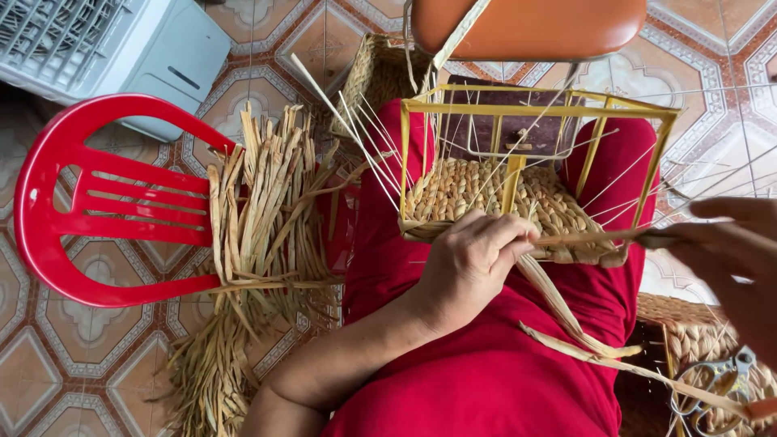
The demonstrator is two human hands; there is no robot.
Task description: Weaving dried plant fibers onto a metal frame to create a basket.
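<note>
A half-woven basket (486, 194) on a yellow metal frame (534, 109) rests on my lap, over red trousers. My left hand (473, 263) presses on the woven near edge and pinches a dried straw strand (583, 237). That strand runs right to my right hand (740, 251), which grips its other end and pulls it taut. More of the flat strand (566, 324) trails down across my thigh. Thin pale ribs stick up out of the weave.
A bundle of dried straw (259, 218) lies over a red plastic chair (89, 202) on my left. A finished woven basket (696, 332) with scissors (716, 380) is at lower right. An orange seat (526, 24), another basket (380, 73) and a white appliance (105, 48) are ahead on the tiled floor.
</note>
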